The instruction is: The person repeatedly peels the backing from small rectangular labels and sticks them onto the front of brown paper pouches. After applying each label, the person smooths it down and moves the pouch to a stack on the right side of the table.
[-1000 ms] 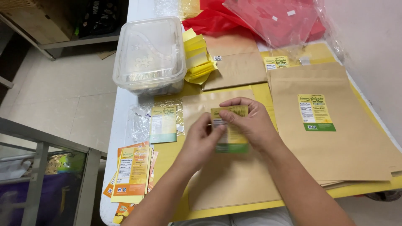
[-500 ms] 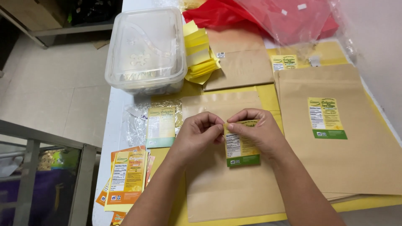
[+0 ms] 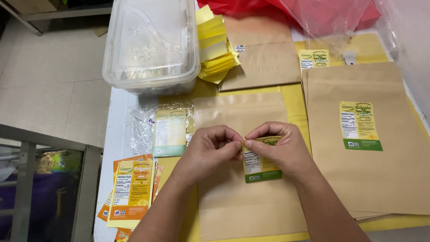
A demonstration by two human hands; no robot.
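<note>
My left hand (image 3: 210,150) and my right hand (image 3: 277,145) meet over a blank brown paper pouch (image 3: 242,197) lying flat before me. Both pinch the top corner of a small yellow label with a green bottom band (image 3: 260,168). The label hangs down from my fingers above the pouch. My fingers cover its upper edge.
A stack of brown pouches (image 3: 385,175) with a stuck-on label lies at right. More labels in clear wrap (image 3: 169,132) and orange label sheets (image 3: 134,190) sit at left. A clear plastic tub (image 3: 150,45), yellow backing strips (image 3: 215,58) and a red plastic bag (image 3: 313,11) lie beyond.
My hands have shifted slightly lower over the pouch, and my fingertips have closed together on the label's top corner, with the label now hanging below them.
</note>
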